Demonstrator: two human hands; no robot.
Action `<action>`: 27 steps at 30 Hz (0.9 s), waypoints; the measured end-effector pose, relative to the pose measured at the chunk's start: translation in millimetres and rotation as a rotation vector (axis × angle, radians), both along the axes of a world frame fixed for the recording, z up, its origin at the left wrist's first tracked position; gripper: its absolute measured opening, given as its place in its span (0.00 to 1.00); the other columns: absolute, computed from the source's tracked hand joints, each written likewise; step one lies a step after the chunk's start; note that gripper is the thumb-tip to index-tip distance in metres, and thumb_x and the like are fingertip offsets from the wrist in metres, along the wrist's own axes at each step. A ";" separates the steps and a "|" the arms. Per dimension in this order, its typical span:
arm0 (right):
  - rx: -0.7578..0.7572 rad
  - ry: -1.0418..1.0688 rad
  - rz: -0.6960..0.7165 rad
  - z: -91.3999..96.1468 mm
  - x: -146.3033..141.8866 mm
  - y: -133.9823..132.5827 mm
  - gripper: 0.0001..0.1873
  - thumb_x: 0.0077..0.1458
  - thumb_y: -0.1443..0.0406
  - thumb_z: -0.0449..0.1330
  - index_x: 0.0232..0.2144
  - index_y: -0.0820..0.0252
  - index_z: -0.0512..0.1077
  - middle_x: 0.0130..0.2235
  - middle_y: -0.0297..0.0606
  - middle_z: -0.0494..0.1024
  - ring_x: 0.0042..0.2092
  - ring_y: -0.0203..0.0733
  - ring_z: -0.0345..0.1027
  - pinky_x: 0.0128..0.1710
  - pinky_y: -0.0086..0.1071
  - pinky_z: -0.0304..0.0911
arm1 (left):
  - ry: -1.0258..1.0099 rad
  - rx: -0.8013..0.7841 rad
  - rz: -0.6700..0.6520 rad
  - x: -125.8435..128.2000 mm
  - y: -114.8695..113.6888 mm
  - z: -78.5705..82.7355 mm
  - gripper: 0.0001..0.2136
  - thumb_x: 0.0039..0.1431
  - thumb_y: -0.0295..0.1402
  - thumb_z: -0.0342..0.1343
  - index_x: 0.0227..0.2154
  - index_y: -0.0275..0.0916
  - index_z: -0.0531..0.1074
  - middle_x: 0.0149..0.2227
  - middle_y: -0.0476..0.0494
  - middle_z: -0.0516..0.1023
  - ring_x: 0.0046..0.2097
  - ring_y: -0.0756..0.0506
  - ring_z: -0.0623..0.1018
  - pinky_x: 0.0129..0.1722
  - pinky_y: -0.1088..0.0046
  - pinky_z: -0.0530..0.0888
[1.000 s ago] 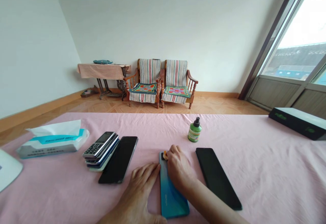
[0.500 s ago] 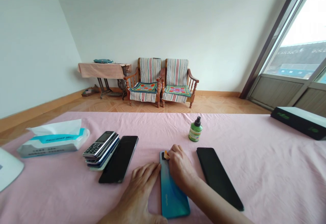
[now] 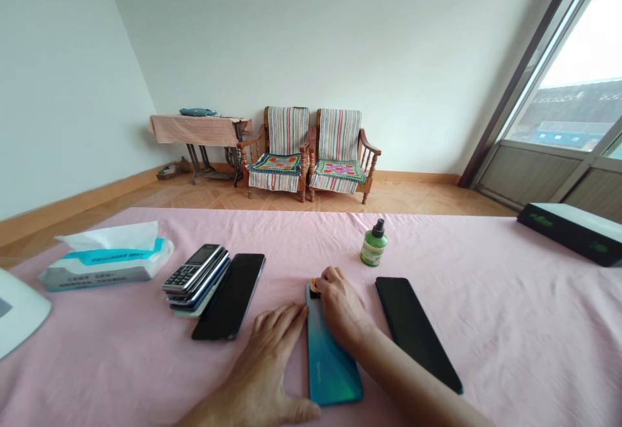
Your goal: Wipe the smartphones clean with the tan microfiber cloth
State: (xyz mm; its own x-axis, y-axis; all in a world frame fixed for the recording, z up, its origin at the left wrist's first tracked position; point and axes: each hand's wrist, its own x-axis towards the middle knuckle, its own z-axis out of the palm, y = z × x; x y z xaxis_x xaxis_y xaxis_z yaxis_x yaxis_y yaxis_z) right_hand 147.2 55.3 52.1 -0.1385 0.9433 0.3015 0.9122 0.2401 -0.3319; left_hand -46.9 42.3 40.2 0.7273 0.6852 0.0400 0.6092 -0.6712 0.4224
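Observation:
A blue-green phone (image 3: pixel 332 369) lies face down on the pink cloth (image 3: pixel 510 323) in front of me. My left hand (image 3: pixel 265 365) lies flat beside its left edge, fingers stretched out, thumb against the phone's near corner. My right hand (image 3: pixel 343 310) rests on the phone's far end, fingers pinched on a small orange-and-white thing (image 3: pixel 315 287) pressed at the camera corner. A black phone (image 3: pixel 415 330) lies just right of my right forearm.
A green spray bottle (image 3: pixel 373 244) stands beyond the phones. Left of my hands lie another black phone (image 3: pixel 230 294) and a stack of keypad phones (image 3: pixel 197 278). A tissue pack (image 3: pixel 107 260) sits far left, a dark flat box (image 3: pixel 571 231) far right. Two chairs (image 3: pixel 311 155) stand by the wall.
My view has tipped slightly, so everything sits a little higher. My right hand with the small orange thing stays at the phone's far corner with only slight motion. The left hand keeps still.

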 end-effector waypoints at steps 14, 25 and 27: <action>0.062 -0.113 0.271 12.3 -2.9 -18.4 0.16 0.66 0.70 0.47 0.32 0.59 0.73 0.36 0.38 0.71 0.41 0.39 0.63 0.38 0.30 0.58 | -0.087 0.064 0.119 6.6 -6.5 2.4 0.57 0.29 0.53 0.70 0.62 0.35 0.52 0.60 0.26 0.60 0.60 0.24 0.61 0.57 0.43 0.59; 0.027 0.083 0.394 -4.0 -7.4 -67.0 0.12 0.63 0.69 0.53 0.29 0.59 0.73 0.34 0.36 0.69 0.38 0.39 0.62 0.36 0.30 0.60 | -0.059 0.052 -0.018 1.0 1.4 3.1 0.55 0.32 0.51 0.70 0.63 0.46 0.49 0.64 0.37 0.55 0.62 0.30 0.58 0.59 0.49 0.56; 0.013 0.126 0.404 -2.7 -6.9 -77.9 0.10 0.62 0.70 0.54 0.30 0.59 0.73 0.35 0.37 0.70 0.39 0.39 0.62 0.37 0.30 0.60 | -0.053 0.053 -0.052 0.4 2.6 3.6 0.52 0.35 0.52 0.69 0.63 0.47 0.51 0.65 0.39 0.55 0.63 0.31 0.57 0.59 0.50 0.56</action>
